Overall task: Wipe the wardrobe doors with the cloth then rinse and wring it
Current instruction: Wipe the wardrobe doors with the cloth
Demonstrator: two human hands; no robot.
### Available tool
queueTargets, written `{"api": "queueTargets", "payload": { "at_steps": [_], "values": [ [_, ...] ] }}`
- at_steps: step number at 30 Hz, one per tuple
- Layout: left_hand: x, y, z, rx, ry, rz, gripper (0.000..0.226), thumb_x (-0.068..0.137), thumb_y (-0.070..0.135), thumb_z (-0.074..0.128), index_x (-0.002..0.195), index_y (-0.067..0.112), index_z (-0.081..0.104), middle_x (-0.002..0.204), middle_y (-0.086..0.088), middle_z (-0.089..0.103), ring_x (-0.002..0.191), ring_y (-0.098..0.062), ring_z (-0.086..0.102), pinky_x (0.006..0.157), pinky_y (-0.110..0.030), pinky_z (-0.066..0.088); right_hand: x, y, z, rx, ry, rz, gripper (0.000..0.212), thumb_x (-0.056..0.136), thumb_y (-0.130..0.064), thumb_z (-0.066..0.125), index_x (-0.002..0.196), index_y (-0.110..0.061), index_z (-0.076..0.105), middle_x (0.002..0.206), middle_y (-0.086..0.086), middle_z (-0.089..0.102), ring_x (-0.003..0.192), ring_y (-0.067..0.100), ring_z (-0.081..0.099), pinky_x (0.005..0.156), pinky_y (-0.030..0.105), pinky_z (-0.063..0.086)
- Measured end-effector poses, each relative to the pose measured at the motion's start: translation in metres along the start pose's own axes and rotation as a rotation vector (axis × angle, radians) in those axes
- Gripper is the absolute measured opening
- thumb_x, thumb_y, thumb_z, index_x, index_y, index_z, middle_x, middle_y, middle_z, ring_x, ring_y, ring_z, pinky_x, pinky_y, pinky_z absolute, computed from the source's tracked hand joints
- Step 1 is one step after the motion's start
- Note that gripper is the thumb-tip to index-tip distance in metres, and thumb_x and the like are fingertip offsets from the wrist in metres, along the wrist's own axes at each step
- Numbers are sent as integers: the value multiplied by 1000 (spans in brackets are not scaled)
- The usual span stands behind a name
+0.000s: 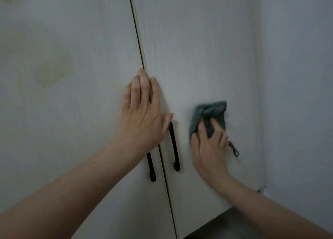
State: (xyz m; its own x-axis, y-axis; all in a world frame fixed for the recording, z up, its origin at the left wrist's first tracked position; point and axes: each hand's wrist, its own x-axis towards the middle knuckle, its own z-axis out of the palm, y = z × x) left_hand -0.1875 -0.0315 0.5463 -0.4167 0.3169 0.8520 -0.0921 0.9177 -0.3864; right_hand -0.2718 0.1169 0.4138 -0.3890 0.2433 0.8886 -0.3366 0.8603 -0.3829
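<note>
The cloth (pixel 209 116), a bunched grey-green rag, lies flat against the right door (pixel 198 58), just right of its black handle (pixel 174 147) and about level with the handle's top. To wipe well here, I judge it best to keep the palm pressing the rag flat, work in overlapping strokes out toward the door's right edge and down to its bottom edge, and refold the rag once a face looks soiled. The cloth's blurred outline suggests it is moving.

The right hand (pixel 209 145) pins the cloth to the panel: its fingers (pixel 218 130) are slightly spread and curled over the rag's lower half, while the upper half sticks out beyond the fingertips. A small hanging loop (pixel 234 149) dangles free at the hand's right side.

The left hand (pixel 142 112) rests flat across the seam between the doors, fingers close together and straight, holding nothing; it seems to steady the doors. Its thumb touches the handle's top. The left door (pixel 72 76) shows yellowish stains (pixel 52 71) up at the left, probably needing firmer rubbing.
</note>
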Motion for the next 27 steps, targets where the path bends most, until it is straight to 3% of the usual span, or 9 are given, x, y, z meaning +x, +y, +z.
{"api": "queueTargets", "payload": {
  "at_steps": [3, 6, 9, 11, 13, 18, 21, 24, 27],
  "values": [
    [-11, 8, 4, 6, -19, -4, 86, 93, 57, 35, 150, -6, 18, 156, -33, 10, 143, -44, 14, 118, -49, 10, -42, 5, -4, -1, -110, -166, 50, 100, -47, 20, 141, -22, 35, 126, 16, 35, 116, 38, 33, 95, 54, 40],
    [-18, 11, 7, 19, -17, -3, 86, 94, 58, 30, 150, -6, 19, 156, -34, 10, 144, -44, 14, 118, -49, 8, -15, 36, -5, -39, -107, -211, 52, 98, -51, 25, 143, -25, 34, 127, 19, 38, 116, 39, 34, 97, 56, 38],
    [-22, 13, 11, 23, -9, -4, 86, 95, 59, 31, 150, -5, 18, 156, -33, 9, 145, -44, 14, 118, -50, 8, 37, 68, -6, -23, -5, 95, 55, 98, -46, 28, 145, -18, 36, 137, 27, 35, 120, 42, 33, 104, 51, 26],
    [-24, 14, 12, 25, -7, -5, 86, 95, 59, 31, 151, -5, 17, 156, -33, 8, 145, -44, 13, 118, -50, 7, 57, 75, -6, 47, 38, 326, 52, 100, -41, 28, 146, -18, 34, 146, 23, 27, 126, 41, 28, 106, 50, 21],
    [-25, 15, 12, 27, -12, -4, 86, 95, 60, 30, 151, -4, 17, 156, -33, 8, 145, -44, 13, 118, -50, 7, 49, 66, -2, 59, 37, 401, 51, 101, -39, 27, 145, -16, 35, 149, 20, 23, 127, 42, 26, 106, 52, 22],
    [-24, 14, 15, 21, -3, -6, 87, 95, 60, 29, 151, -4, 16, 157, -33, 7, 145, -44, 13, 119, -51, 9, -57, 25, 6, 7, -116, 87, 51, 100, -40, 24, 144, -18, 34, 145, 18, 24, 121, 40, 29, 100, 57, 32],
    [-25, 14, 16, 23, 10, 7, 87, 94, 61, 29, 151, -4, 17, 156, -34, 8, 145, -44, 14, 118, -52, 10, -70, 45, 5, -6, -198, -7, 56, 98, -52, 17, 144, -22, 29, 137, 19, 29, 119, 41, 30, 98, 60, 34],
    [-24, 13, 15, 22, 4, 19, 88, 94, 62, 29, 151, -4, 17, 156, -34, 8, 145, -44, 14, 118, -52, 10, -33, 82, 10, -48, -118, 190, 61, 96, -51, 19, 148, -19, 28, 141, 24, 29, 123, 42, 30, 105, 56, 25],
    [-26, 13, 16, 28, -7, 29, 87, 94, 61, 27, 151, -4, 16, 157, -33, 7, 145, -44, 12, 118, -51, 9, -7, 109, 8, 69, -63, 579, 57, 98, -46, 20, 148, -18, 27, 150, 20, 21, 130, 43, 25, 109, 52, 18]
  ]
}}
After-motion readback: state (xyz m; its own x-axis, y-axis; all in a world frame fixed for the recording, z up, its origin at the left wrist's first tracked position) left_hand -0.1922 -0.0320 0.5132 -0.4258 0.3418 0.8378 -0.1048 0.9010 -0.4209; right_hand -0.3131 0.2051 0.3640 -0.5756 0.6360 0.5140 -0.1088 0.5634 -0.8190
